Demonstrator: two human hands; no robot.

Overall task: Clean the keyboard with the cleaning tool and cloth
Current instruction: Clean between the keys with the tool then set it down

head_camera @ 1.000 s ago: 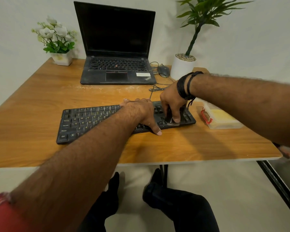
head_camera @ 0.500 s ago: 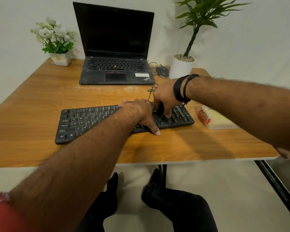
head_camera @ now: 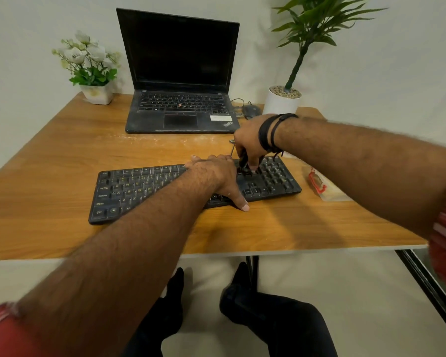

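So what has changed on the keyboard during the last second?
The right hand, gripping the dark cleaning tool, moved left along the keyboard from its right end toward the middle, close to the left hand. The left hand stayed pressing on the keyboard; the keyboard and laptop kept their places.

Wooden desk (head_camera: 62, 155) has an open black laptop (head_camera: 180, 73) at the back, screen dark. White flowers in a small pot (head_camera: 89, 68) sit left of it, a mouse (head_camera: 250, 110) and a tall green plant in a white pot (head_camera: 291, 73) on its right.
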